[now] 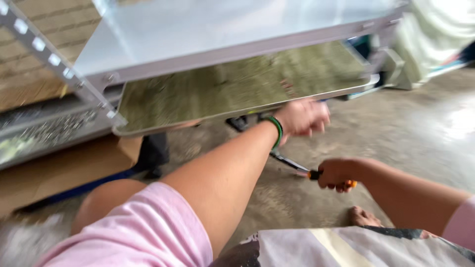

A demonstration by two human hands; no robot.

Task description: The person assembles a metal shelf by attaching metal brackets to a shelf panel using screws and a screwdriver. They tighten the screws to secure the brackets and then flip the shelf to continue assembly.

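Under two metal shelves (232,29), two hands (302,117); one screwdriver (309,174).

R hand (335,174) on screwdriver (302,170), under shelf (237,89)

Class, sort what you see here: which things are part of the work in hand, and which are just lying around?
In use: left hand at the edge of the metal shelf; right hand gripping the orange-handled tool.

Lying about: cardboard, white wrapped bundle, brick wall.

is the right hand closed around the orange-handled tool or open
Closed: the right hand is wrapped around the orange handle of the tool, with only the handle ends and dark shaft showing.
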